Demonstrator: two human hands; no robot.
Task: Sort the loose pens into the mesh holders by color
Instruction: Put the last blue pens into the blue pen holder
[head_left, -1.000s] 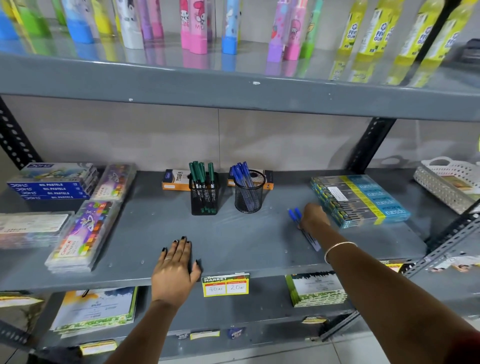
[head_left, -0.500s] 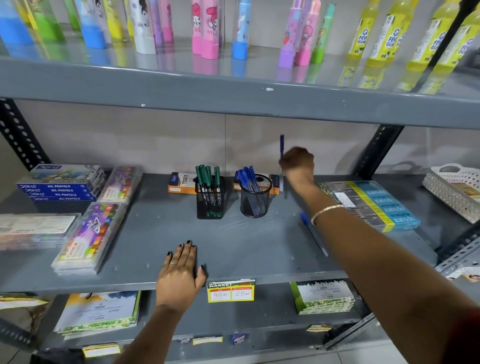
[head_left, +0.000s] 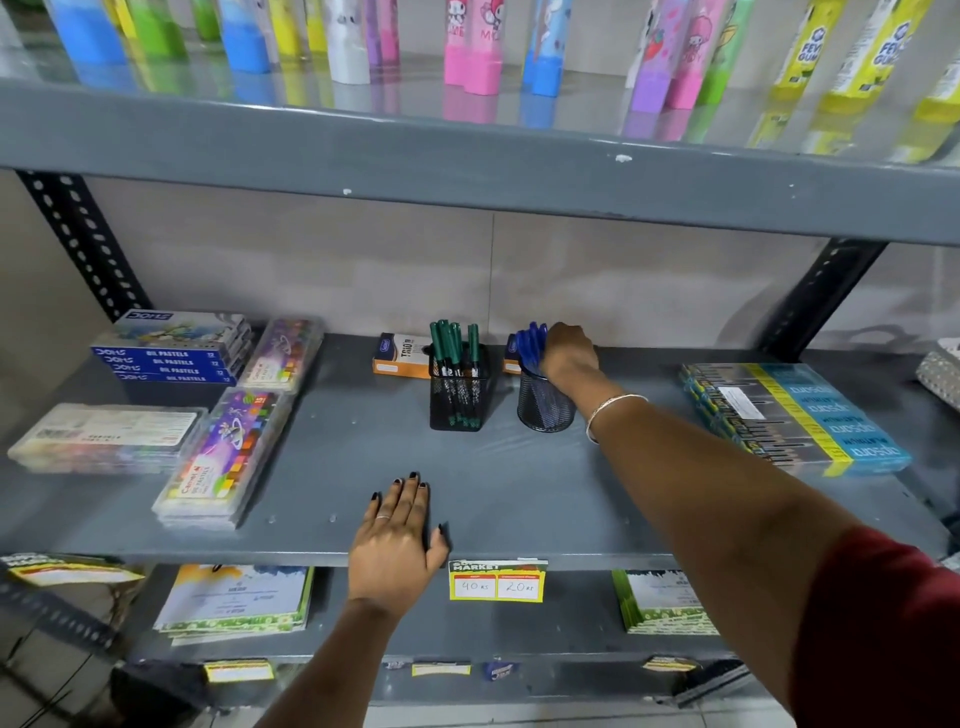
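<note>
no loose pens (head_left: 531, 340) on shelf (head_left: 363, 467) now

We are looking down at a grey metal shelf (head_left: 363, 457) in a stationery shop. At its back, a square mesh holder (head_left: 460, 395) is standing full of green pens (head_left: 451, 343). Just right of that holder, a round mesh holder (head_left: 545, 402) is carrying blue pens (head_left: 530, 340), and the right hand (head_left: 569, 353) is resting over its rim, touching the pen tops. The left hand (head_left: 397, 535) is lying flat, fingers spread, on the shelf's front edge, well in front of the square holder. A yellow price tag (head_left: 497, 581) is hanging just right of that hand.
</note>
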